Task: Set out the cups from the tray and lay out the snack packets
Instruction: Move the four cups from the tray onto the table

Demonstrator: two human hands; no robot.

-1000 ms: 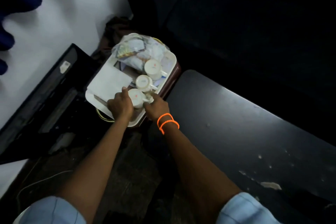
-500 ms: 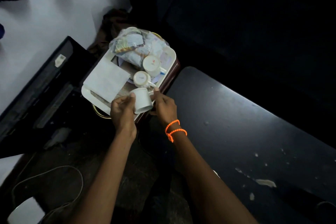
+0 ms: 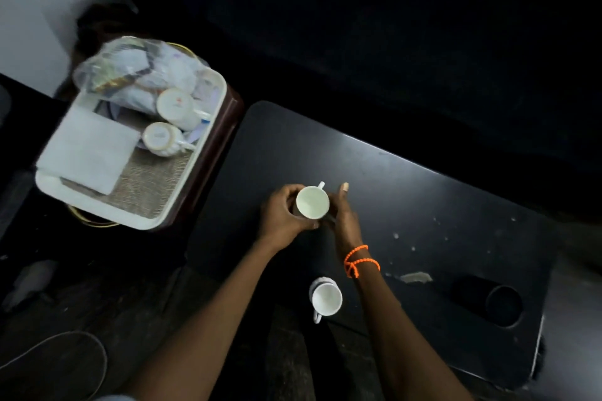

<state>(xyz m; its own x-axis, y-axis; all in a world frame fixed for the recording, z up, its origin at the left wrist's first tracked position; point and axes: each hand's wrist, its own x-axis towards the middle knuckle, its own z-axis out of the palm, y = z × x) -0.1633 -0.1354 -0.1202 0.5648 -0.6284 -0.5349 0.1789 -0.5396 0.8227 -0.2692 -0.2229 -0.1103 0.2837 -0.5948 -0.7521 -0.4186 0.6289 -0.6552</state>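
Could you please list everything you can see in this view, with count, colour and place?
Cup in hand: one, white, upright, over the table's middle.
Cup on table: one, white, upright, near edge.
Cups on tray: two, white, upside down, right side of tray.
Tray: one, white, left of table.
Bag of packets: one, clear plastic, tray's far end.
Napkins: white stack, tray's left.
Table: one, black, scuffed.
Cup recess: one, table's right end.
Bracelet: orange beads, right wrist.
Left hand: grip on the cup.
Right hand: grip on the cup.
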